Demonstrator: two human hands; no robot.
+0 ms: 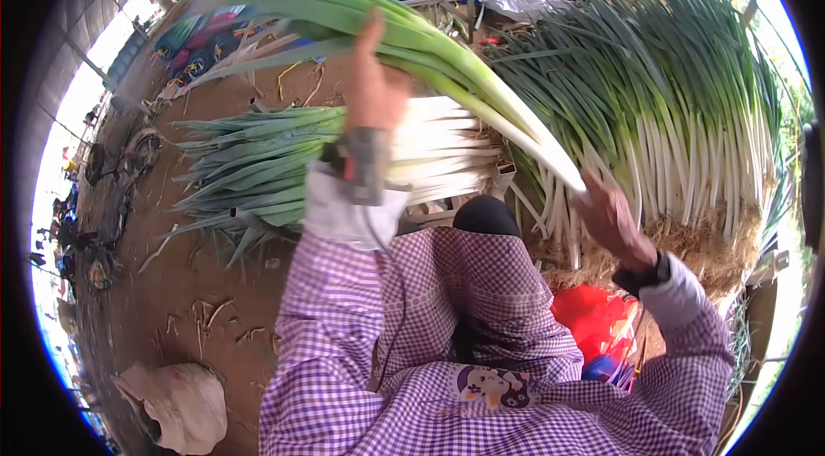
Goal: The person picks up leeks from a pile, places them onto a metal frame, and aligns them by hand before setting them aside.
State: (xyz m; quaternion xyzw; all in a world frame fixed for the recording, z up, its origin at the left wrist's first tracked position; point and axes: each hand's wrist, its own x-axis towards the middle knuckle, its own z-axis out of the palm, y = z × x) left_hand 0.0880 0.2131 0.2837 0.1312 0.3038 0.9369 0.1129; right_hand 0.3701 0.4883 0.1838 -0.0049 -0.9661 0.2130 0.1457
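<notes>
Pinched in the fingers (589, 191) of the right hand (617, 222) at the white end: held leeks (487, 88).
Slanting forward-left, lengthwise past the laid leeks (266, 155), leafy half by the left hand (375, 91); too blurred to tell grip there.

Glaring sides, fisheye curve, motion blur

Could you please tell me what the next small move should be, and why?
Probably lower the held leeks toward the flat-lying stack of leeks: the right hand holds their white ends, the left hand is at their leaves, and the stack's leaves likewise point left.
</notes>
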